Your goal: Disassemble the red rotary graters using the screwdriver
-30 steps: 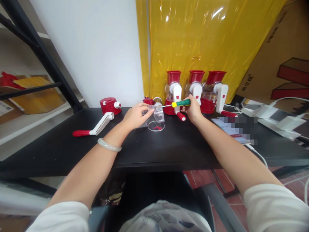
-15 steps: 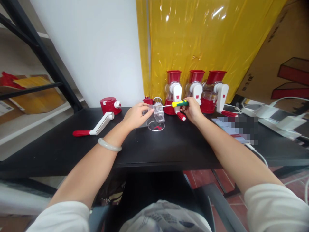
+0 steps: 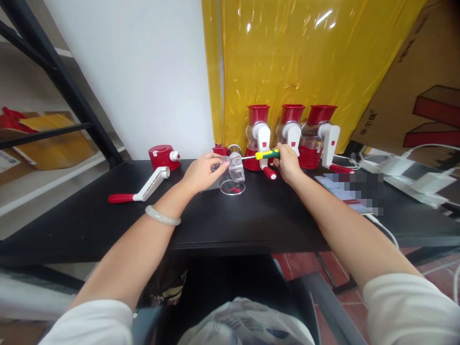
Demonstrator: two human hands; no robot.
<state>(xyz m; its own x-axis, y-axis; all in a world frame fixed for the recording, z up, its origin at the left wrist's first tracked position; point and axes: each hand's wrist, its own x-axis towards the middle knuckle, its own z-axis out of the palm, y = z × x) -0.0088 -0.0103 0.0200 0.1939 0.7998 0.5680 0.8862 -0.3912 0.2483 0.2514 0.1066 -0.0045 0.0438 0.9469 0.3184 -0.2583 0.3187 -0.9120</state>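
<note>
My left hand (image 3: 204,171) is closed on a clear plastic grater housing (image 3: 236,170) that lies on its side over the black table, its round rim facing me. In my right hand (image 3: 286,163) is a screwdriver (image 3: 268,154) with a yellow and green handle, held level. Its metal shaft points left and the tip meets the right side of the clear housing; the exact contact spot is too small to make out. Just behind the housing sits a metal grater drum (image 3: 235,149), beside a small red part (image 3: 220,150) partly hidden by my left hand.
On the left lie a red base (image 3: 165,158) and a white crank handle (image 3: 149,186) with a red grip. Three assembled rotary graters (image 3: 258,136) line the back. At right are a tablet (image 3: 343,194), cables and a white power strip (image 3: 406,177) on the black table (image 3: 230,225).
Hardly anything differs. The screwdriver and my right hand have shifted very slightly; the left hand keeps its hold on the clear housing.
</note>
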